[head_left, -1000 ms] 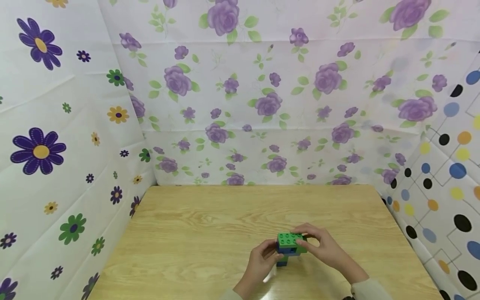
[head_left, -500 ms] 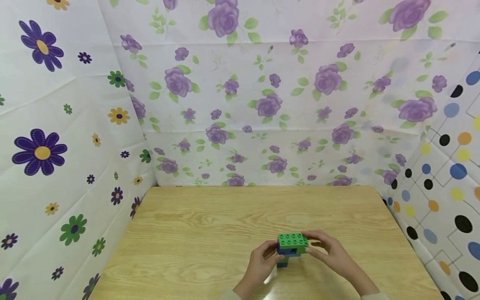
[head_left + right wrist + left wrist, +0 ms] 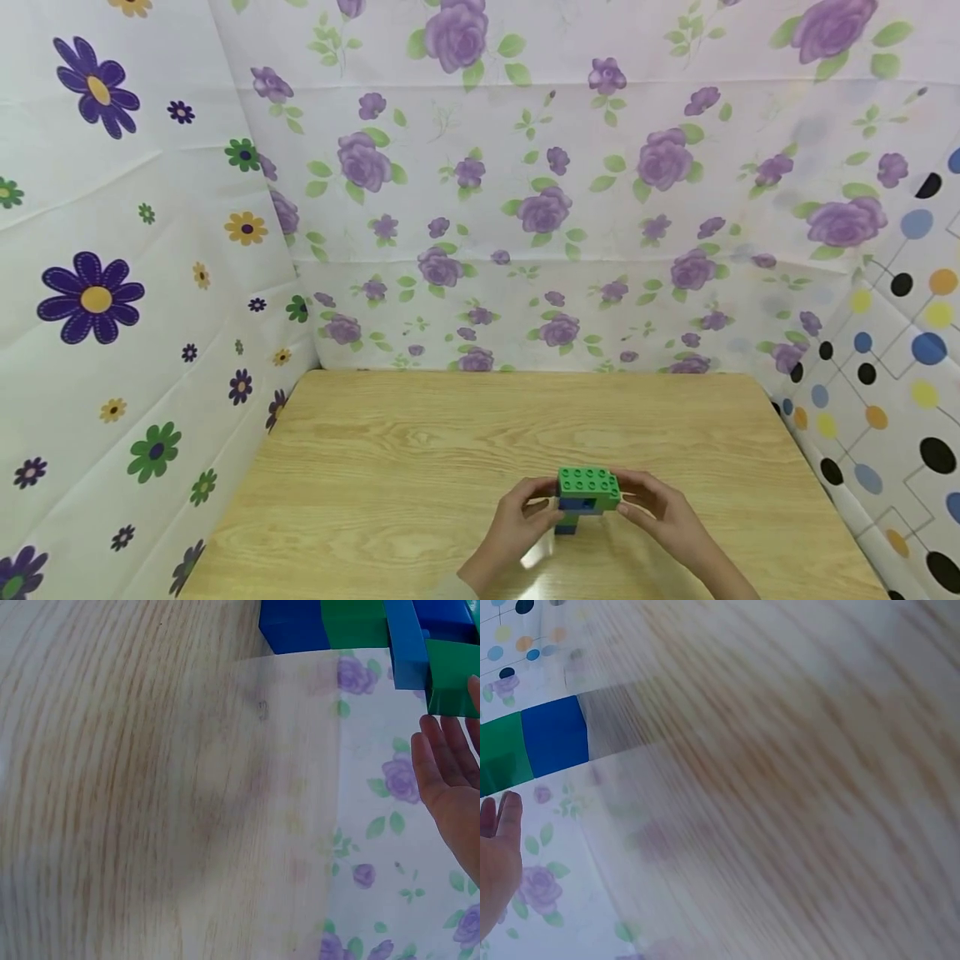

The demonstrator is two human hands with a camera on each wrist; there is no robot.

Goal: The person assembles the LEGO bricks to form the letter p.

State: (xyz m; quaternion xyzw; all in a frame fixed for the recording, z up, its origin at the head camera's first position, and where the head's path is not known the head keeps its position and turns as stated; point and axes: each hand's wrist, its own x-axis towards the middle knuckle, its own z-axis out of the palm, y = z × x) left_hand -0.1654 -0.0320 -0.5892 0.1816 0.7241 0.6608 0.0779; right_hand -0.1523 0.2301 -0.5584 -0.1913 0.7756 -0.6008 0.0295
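Note:
A stack of green and blue toy building bricks (image 3: 588,482) stands near the table's front, just right of the middle. Its studded green top overhangs a narrower column of bricks (image 3: 555,740) below. The left hand (image 3: 517,518) holds the left end, thumb in front and fingers behind. At the other end, the right hand (image 3: 663,510) pinches the stack between thumb and fingers. In the right wrist view, the right hand's fingers (image 3: 450,754) are beside the lower end of a green brick (image 3: 451,679). The left wrist view shows only part of the left hand (image 3: 496,859) by the column.
The wood-grain table (image 3: 420,433) reaches back to a cloth with purple roses (image 3: 543,208). A daisy-print cloth (image 3: 172,317) hangs on the left, and a dotted cloth (image 3: 892,367) on the right. Light glares off the table near the left wrist.
The right hand has slid right, off the top of the stack to its right end, uncovering the studs. The left hand keeps its hold. The head view has shifted slightly.

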